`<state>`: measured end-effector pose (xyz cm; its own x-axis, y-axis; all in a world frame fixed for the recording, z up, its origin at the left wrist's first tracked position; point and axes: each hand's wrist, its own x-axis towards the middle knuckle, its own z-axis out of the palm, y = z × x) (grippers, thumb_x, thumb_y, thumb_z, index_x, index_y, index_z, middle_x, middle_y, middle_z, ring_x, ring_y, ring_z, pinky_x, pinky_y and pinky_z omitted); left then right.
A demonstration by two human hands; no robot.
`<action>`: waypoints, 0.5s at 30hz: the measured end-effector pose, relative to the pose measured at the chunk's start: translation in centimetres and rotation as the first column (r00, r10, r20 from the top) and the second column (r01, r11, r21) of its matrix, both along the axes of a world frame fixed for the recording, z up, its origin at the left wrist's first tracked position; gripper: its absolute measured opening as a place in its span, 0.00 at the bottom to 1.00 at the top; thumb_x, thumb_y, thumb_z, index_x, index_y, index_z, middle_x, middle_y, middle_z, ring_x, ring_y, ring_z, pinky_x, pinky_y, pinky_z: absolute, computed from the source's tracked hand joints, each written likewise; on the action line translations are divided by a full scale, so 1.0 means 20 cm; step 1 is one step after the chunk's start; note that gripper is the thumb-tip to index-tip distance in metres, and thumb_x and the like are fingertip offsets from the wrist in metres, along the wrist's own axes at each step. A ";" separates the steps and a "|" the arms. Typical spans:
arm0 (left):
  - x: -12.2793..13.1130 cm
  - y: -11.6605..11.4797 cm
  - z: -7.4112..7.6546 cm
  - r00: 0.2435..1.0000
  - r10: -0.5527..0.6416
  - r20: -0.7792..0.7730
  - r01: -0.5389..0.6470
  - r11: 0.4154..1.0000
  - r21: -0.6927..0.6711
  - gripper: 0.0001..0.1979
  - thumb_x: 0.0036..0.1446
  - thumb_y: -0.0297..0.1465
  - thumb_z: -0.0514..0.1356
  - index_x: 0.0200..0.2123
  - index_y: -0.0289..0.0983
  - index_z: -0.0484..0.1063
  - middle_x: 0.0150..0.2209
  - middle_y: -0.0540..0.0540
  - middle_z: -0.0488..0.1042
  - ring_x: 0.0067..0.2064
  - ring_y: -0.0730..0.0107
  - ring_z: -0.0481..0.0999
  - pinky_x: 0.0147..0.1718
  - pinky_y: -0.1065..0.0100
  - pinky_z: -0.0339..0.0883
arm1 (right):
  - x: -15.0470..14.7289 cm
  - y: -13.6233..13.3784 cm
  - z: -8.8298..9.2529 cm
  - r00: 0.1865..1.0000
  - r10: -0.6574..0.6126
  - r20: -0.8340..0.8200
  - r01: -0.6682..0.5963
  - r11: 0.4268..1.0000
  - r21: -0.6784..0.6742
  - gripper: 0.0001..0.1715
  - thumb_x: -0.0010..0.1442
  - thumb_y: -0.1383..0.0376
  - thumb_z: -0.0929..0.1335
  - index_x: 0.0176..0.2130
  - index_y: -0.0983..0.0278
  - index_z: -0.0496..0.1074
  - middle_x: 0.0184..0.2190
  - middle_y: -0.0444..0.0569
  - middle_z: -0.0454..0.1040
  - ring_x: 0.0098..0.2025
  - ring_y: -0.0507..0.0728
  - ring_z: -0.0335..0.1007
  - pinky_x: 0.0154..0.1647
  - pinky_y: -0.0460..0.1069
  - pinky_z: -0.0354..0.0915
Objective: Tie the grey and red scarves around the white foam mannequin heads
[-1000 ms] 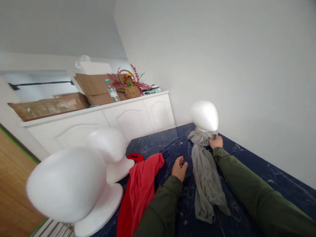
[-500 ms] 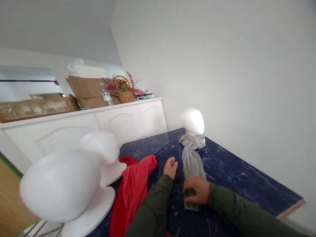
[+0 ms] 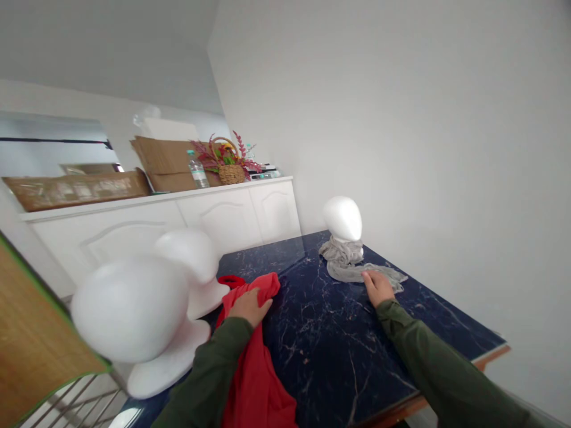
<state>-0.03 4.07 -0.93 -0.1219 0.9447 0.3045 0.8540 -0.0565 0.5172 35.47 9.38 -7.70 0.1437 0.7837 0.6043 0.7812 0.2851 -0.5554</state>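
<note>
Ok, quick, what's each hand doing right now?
Left hand: on the red scarf, cannot tell if gripping.
Right hand: on the grey scarf, cannot tell if gripping.

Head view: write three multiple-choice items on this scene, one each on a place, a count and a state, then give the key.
1. Where is the grey scarf?
A) Around the neck of the far foam head
B) On the white cabinet
C) On the floor

2. How many white foam heads show?
A) Two
B) Three
C) Four

3. What is the left hand touching?
A) The red cloth
B) The water bottle
C) Nothing

1: A, it is bunched there and trails onto the dark marble table.
2: B, two stand near the view's left, one further along the table.
3: A, it lies on the cloth's upper end.
</note>
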 end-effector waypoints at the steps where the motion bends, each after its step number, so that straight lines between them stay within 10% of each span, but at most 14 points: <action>1: -0.06 -0.05 -0.03 0.982 0.089 -0.168 -0.097 0.995 -0.039 0.26 0.41 0.43 0.58 0.41 0.31 0.66 0.44 0.34 0.68 0.49 0.48 0.65 0.48 0.53 0.54 | -0.07 -0.02 -0.01 0.994 0.110 -0.015 -0.110 0.994 0.018 0.23 0.58 0.57 0.54 0.34 0.65 0.71 0.36 0.54 0.71 0.43 0.59 0.64 0.47 0.52 0.56; 4: -0.17 -0.17 -0.15 0.875 0.176 -0.451 -0.275 0.947 -0.164 0.28 0.43 0.46 0.55 0.41 0.27 0.66 0.43 0.28 0.68 0.45 0.43 0.68 0.42 0.52 0.59 | -0.30 -0.11 -0.02 0.898 0.438 -0.025 -0.439 0.899 -0.010 0.23 0.58 0.55 0.55 0.29 0.64 0.70 0.32 0.52 0.71 0.39 0.58 0.64 0.45 0.52 0.57; 9: -0.13 -0.20 -0.15 0.899 0.171 -0.404 -0.251 0.956 -0.153 0.14 0.54 0.31 0.45 0.34 0.29 0.66 0.36 0.33 0.72 0.39 0.54 0.72 0.38 0.60 0.62 | -0.61 -0.24 -0.04 0.680 0.712 -0.174 -0.729 0.683 -0.048 0.23 0.56 0.50 0.57 0.27 0.63 0.70 0.30 0.50 0.69 0.38 0.57 0.62 0.46 0.53 0.54; 12: -0.01 -0.19 -0.07 0.908 0.181 -0.377 -0.208 0.978 -0.032 0.15 0.56 0.30 0.41 0.39 0.30 0.63 0.40 0.34 0.70 0.43 0.58 0.70 0.43 0.61 0.60 | -0.73 -0.27 -0.05 0.576 0.630 -0.522 -0.778 0.619 -0.112 0.30 0.52 0.43 0.57 0.27 0.64 0.69 0.30 0.52 0.69 0.37 0.58 0.64 0.45 0.55 0.56; 15: 0.18 -0.22 -0.04 0.984 0.069 -0.163 -0.052 0.993 0.106 0.14 0.53 0.30 0.46 0.41 0.32 0.64 0.44 0.38 0.69 0.47 0.61 0.67 0.48 0.63 0.58 | -0.81 -0.29 -0.02 0.241 0.285 -0.928 -0.920 0.371 -0.125 0.39 0.47 0.36 0.53 0.32 0.65 0.68 0.30 0.53 0.69 0.36 0.59 0.66 0.42 0.57 0.59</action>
<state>3.60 -0.27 -1.80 -0.1174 0.9005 0.4187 0.9311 -0.0469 0.3618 19.35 3.67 -8.08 -0.4998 0.8660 -0.0184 -0.2458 -0.1622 -0.9557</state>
